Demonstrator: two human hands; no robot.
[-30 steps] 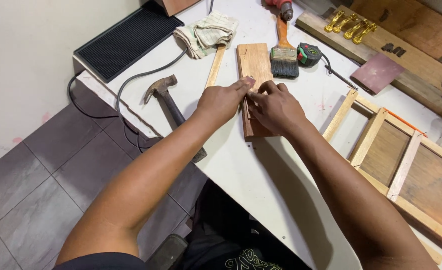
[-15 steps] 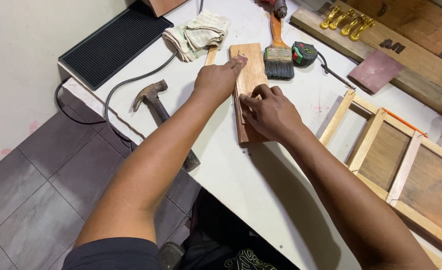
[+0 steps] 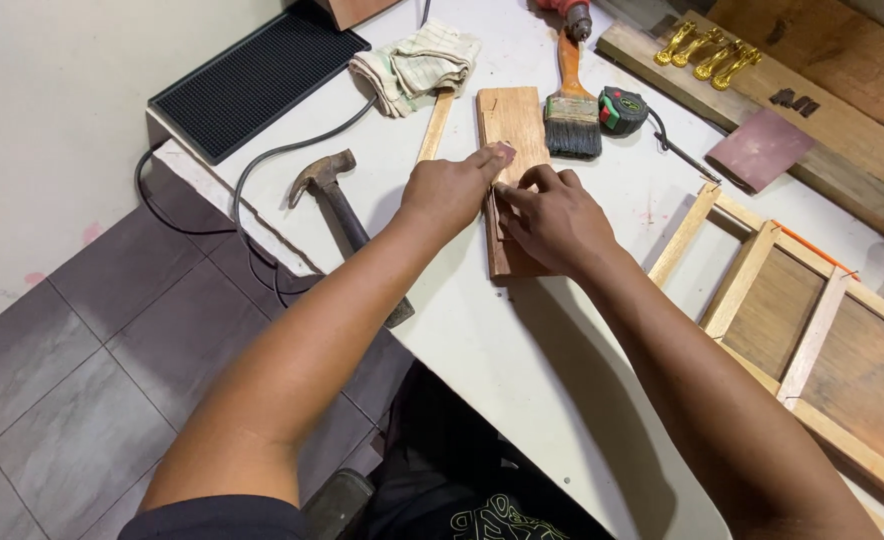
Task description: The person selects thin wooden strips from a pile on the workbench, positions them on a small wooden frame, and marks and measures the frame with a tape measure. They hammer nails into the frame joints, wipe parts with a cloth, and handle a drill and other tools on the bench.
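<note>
A small brown wooden board (image 3: 512, 125) lies flat on the white table (image 3: 522, 360). My left hand (image 3: 449, 190) rests on its left edge, index finger stretched over the board's middle. My right hand (image 3: 552, 220) lies on the board's near half, fingers bent, fingertips pinched close to the left index finger. Whatever the fingertips pinch is too small to make out. A thin wooden stick (image 3: 434, 125) lies just left of the board.
A hammer (image 3: 337, 205) lies at the table's left edge. A folded cloth (image 3: 417, 65), paintbrush (image 3: 567, 105), tape measure (image 3: 622, 110), sandpaper piece (image 3: 762, 150), gold handles (image 3: 707, 55) and black mat (image 3: 257, 75) sit farther back. A wooden frame (image 3: 792, 310) lies at right.
Both hands stay on the board. My left index finger has stretched a little farther across it and my right fingers have closed in beside it.
</note>
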